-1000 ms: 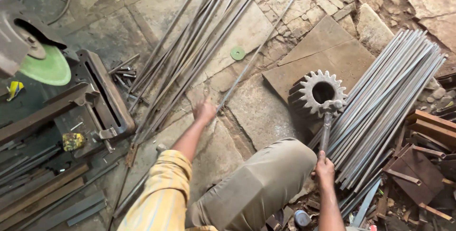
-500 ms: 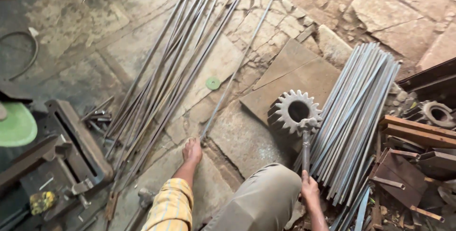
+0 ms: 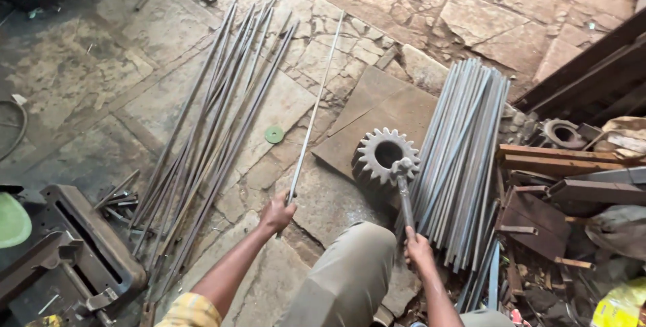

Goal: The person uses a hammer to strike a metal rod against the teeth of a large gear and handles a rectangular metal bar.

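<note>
My left hand [image 3: 276, 214] grips the near end of a long thin steel rod [image 3: 315, 108] that lies out across the stone floor, pointing away from me. My right hand [image 3: 419, 249] holds the handle of a hammer [image 3: 403, 186], whose head rests on the rim of a large toothed gear wheel [image 3: 381, 155]. The gear sits on a flat rusty steel plate [image 3: 377, 115]. My bent knee in khaki trousers [image 3: 350, 273] is between the two arms.
A spread of long dark rods [image 3: 215, 125] lies to the left. A bundle of grey rods [image 3: 461, 152] lies right of the gear. A small green disc [image 3: 274, 134] is on the floor. A metal vice and scrap [image 3: 81, 253] sit at lower left, with wood and metal scrap [image 3: 572, 179] at right.
The view has swung up and left across the floor. My left hand, which lay near the rod pile, now grips the single rod. The hammer stays on the gear.
</note>
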